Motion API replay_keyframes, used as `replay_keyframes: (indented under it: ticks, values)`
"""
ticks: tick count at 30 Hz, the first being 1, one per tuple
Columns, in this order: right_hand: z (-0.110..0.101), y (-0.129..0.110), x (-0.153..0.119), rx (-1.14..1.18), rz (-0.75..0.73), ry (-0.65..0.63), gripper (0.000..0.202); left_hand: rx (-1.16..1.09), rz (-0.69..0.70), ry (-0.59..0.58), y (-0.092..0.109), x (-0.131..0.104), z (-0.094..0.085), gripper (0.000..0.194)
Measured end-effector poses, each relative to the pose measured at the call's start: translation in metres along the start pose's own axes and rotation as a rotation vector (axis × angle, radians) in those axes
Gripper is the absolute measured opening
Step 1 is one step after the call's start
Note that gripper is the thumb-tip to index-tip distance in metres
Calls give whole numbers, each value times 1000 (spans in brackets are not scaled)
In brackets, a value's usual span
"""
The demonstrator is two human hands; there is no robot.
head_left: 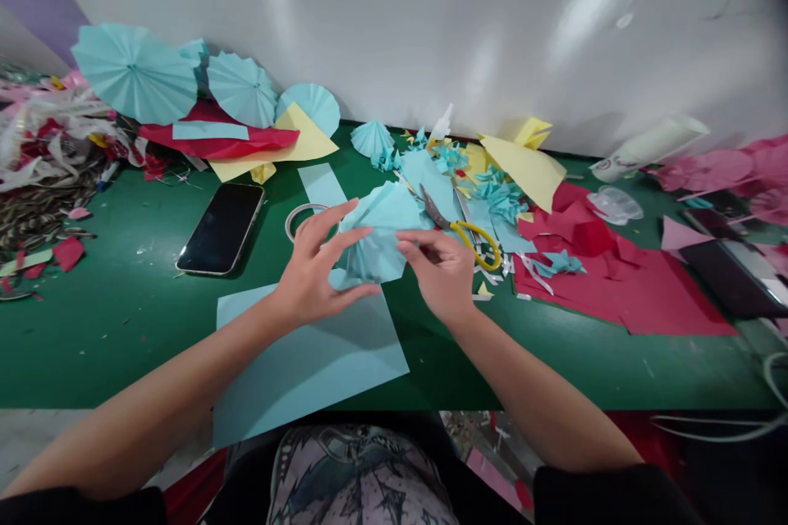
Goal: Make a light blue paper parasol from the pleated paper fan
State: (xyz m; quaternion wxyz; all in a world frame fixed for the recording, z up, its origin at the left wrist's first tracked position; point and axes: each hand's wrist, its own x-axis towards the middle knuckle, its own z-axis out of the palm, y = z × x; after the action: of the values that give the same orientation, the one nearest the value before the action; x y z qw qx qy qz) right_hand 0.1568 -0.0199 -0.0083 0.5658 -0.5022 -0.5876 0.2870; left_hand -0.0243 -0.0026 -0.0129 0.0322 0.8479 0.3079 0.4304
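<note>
A light-blue pleated paper rosette point(378, 242) is between my hands, above the table. My right hand point(444, 269) pinches its right edge between thumb and forefinger. Around its left side my left hand point(320, 267) is open, fingers spread and curved, the fingertips at the paper; whether they press on it I cannot tell. Below lies a flat light-blue paper sheet point(295, 361), reaching over the table's front edge. Yellow-handled scissors point(477, 242) lie just beyond my right hand. A roll of tape point(294, 223) is partly hidden behind my left fingers.
A black phone point(222, 228) lies on the green table point(141, 328) to the left. Finished blue rosettes point(135, 74) lean against the wall. Red paper point(640, 295), yellow paper point(529, 172) and blue scraps lie to the right. A tangled pile point(55, 131) fills the far left.
</note>
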Motion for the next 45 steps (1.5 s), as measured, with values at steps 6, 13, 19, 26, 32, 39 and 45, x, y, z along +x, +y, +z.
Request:
replay_keyframes:
  ticks: [6, 13, 19, 26, 32, 39, 45]
  values:
    - [-3, 0, 10, 443, 212, -53, 25, -67, -77, -14, -2, -1, 0, 48]
    - [-7, -10, 10, 285, 200, -218, 39, -166, -481, 46, -2, 1, -6, 28]
    - [-12, -11, 8, -228, -367, 31, 31, -235, -513, 32, -1, 3, -7, 25]
    - [-13, -10, 10, -565, -771, 139, 22, -166, -449, -16, 6, 2, -6, 22]
    - [-13, -7, 8, -555, -791, 163, 18, -122, -371, 2, 10, 2, -7, 20]
    - [-13, -7, 8, -577, -728, 125, 12, -125, -389, -63, 11, 2, -6, 15]
    - [-12, -8, 9, -569, -701, 99, 18, -148, -439, -96, 10, 3, -5, 14]
